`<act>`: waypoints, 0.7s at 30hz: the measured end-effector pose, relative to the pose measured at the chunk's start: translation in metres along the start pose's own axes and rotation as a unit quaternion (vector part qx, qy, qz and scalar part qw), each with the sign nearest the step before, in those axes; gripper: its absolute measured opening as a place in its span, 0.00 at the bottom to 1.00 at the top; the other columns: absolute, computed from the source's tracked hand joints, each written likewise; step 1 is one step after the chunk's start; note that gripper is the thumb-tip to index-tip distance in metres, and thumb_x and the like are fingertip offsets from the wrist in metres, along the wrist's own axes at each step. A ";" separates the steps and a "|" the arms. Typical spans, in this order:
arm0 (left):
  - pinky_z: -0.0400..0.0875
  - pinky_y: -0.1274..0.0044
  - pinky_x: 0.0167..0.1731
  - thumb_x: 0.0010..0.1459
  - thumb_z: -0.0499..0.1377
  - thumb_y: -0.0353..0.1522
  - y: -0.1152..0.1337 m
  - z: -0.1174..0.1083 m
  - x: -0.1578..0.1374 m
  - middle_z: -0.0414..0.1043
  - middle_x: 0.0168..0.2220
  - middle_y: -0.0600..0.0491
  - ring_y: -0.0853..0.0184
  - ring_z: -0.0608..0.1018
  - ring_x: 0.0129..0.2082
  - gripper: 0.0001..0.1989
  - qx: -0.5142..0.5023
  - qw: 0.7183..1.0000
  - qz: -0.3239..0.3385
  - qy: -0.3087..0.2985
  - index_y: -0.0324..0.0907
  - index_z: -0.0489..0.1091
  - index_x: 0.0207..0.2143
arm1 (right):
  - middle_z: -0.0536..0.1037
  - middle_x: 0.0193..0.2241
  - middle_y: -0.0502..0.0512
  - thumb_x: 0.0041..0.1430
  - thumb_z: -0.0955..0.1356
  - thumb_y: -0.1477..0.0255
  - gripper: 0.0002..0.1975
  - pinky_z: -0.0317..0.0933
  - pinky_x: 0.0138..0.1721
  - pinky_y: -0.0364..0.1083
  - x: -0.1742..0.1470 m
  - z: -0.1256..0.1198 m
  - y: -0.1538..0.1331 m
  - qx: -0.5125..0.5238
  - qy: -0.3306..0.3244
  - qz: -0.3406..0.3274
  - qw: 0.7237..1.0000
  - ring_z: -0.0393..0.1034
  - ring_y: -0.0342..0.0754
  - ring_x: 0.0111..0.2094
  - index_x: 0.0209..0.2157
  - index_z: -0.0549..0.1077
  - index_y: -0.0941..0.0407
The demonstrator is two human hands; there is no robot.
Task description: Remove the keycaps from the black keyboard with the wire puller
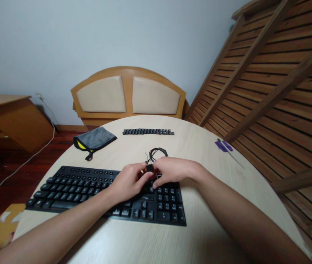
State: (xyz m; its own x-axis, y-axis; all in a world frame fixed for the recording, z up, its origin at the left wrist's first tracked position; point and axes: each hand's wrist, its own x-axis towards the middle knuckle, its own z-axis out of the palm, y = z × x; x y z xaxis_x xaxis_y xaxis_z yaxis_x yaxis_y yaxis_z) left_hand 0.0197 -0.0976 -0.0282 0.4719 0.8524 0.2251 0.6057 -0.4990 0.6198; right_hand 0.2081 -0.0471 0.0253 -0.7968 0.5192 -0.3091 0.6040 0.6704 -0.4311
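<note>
A small black keycap (149,167) is raised above the right part of a black keyboard (101,183). Between thumb and index finger, my left hand (128,181) pinches this keycap from its left side. My right hand (169,169) meets it from the right, with curled fingers partly hidden behind the cap and the thumb low over the number keys. Thin bent wire (146,156) sticks up just behind the keycap; which fingers touch it I cannot tell. A coiled black cable (159,150) lies behind my hands.
Loose keycaps (148,131) stand in rows toward the table's far edge. A grey cloth pouch (95,139) with yellow lining lies at left. On the right is a thin tool (231,151) over purple pieces (221,146). The round table (199,227) adjoins a slatted wooden panel (276,110).
</note>
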 end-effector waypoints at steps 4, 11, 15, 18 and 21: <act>0.64 0.78 0.26 0.64 0.54 0.35 -0.004 0.001 0.003 0.75 0.28 0.53 0.67 0.74 0.26 0.11 -0.077 0.997 -0.030 -0.001 0.40 0.70 0.31 | 0.77 0.27 0.52 0.52 0.72 0.63 0.14 0.54 0.26 0.41 0.001 0.001 0.002 0.008 0.008 -0.011 1.000 0.67 0.43 0.25 0.34 0.77 0.60; 0.67 0.78 0.25 0.62 0.56 0.39 -0.012 0.005 0.009 0.72 0.25 0.54 0.68 0.74 0.25 0.12 -0.256 0.962 -0.090 0.011 0.39 0.68 0.31 | 0.77 0.27 0.50 0.55 0.70 0.66 0.10 0.58 0.29 0.40 0.003 0.003 0.009 0.098 0.010 0.002 0.995 0.68 0.43 0.28 0.33 0.76 0.59; 0.69 0.76 0.28 0.62 0.57 0.40 -0.013 0.007 0.010 0.75 0.29 0.51 0.66 0.76 0.28 0.13 -0.262 0.961 -0.085 0.031 0.39 0.70 0.32 | 0.75 0.26 0.50 0.51 0.72 0.64 0.12 0.57 0.27 0.40 0.004 0.004 0.012 0.115 0.022 0.009 0.993 0.67 0.43 0.27 0.31 0.74 0.60; 0.70 0.75 0.29 0.62 0.57 0.40 -0.015 0.009 0.009 0.76 0.30 0.51 0.65 0.77 0.29 0.12 -0.262 0.960 -0.089 0.045 0.39 0.69 0.33 | 0.74 0.25 0.49 0.50 0.72 0.68 0.09 0.57 0.25 0.40 0.006 0.005 0.015 0.135 0.043 0.011 0.990 0.66 0.42 0.26 0.30 0.74 0.60; 0.71 0.75 0.30 0.61 0.57 0.40 -0.015 0.010 0.009 0.76 0.29 0.51 0.65 0.77 0.30 0.12 -0.269 0.956 -0.099 0.069 0.39 0.68 0.33 | 0.73 0.25 0.49 0.49 0.71 0.72 0.07 0.58 0.26 0.40 0.006 0.005 0.017 0.175 0.067 0.013 0.982 0.66 0.42 0.27 0.31 0.75 0.60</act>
State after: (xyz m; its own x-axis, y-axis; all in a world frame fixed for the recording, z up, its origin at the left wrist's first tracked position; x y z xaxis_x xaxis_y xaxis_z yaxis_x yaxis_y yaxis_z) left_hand 0.0207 -0.0841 -0.0429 0.2709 0.9529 0.1367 0.2402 -0.2044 0.9490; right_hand 0.2130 -0.0350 0.0121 -0.7574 0.6148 -0.2198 0.5633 0.4452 -0.6960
